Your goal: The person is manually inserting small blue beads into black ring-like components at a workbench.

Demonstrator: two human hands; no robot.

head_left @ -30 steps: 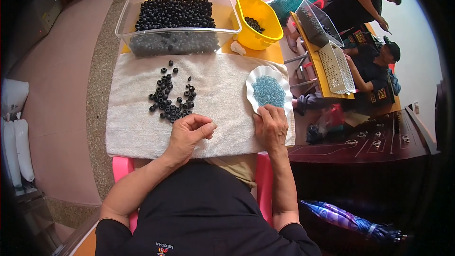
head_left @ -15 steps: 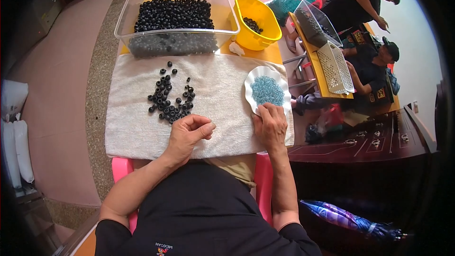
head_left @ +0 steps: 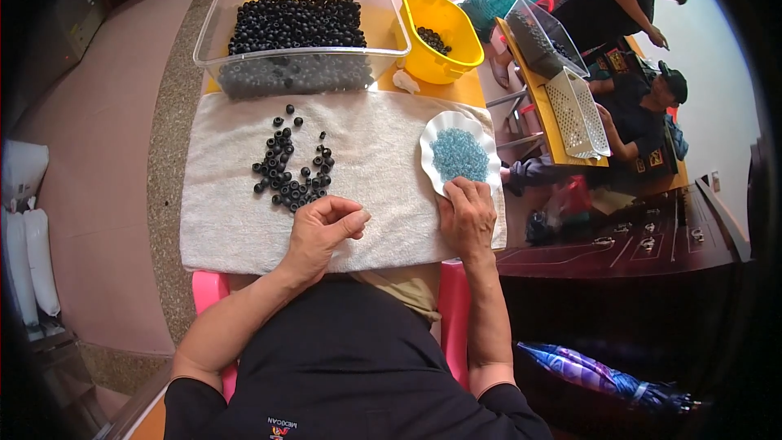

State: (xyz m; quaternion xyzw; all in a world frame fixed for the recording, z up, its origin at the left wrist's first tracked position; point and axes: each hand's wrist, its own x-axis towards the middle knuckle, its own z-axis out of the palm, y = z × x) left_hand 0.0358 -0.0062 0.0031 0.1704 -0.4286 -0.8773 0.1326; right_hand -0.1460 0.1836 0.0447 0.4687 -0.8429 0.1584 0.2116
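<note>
My left hand [head_left: 324, 235] is over the white towel [head_left: 383, 155], just right of and nearer than a loose group of black, round, hollow bead-like pieces [head_left: 281, 171]. Its thumb and forefinger are pinched together; whatever lies between them is too small to make out. At the right side of the towel, my right hand [head_left: 470, 218] reaches over the near rim of a white scalloped dish [head_left: 430, 155]. Small clear-blue beads [head_left: 459, 155] fill that dish. The bent fingers of this hand are together at the beads' near edge, their tips partly hidden.
Beyond the towel stand a clear plastic bin [head_left: 301, 55] of black pieces and a yellow tub [head_left: 444, 69] holding a few more. A crumpled white scrap [head_left: 405, 81] lies between them. Two people work at the right, near a white perforated basket [head_left: 577, 118]. A folded umbrella [head_left: 603, 375] lies lower right.
The view has shifted very slightly. My left hand keeps its pinch in place, and my right hand stays at the dish with barely any finger movement.
</note>
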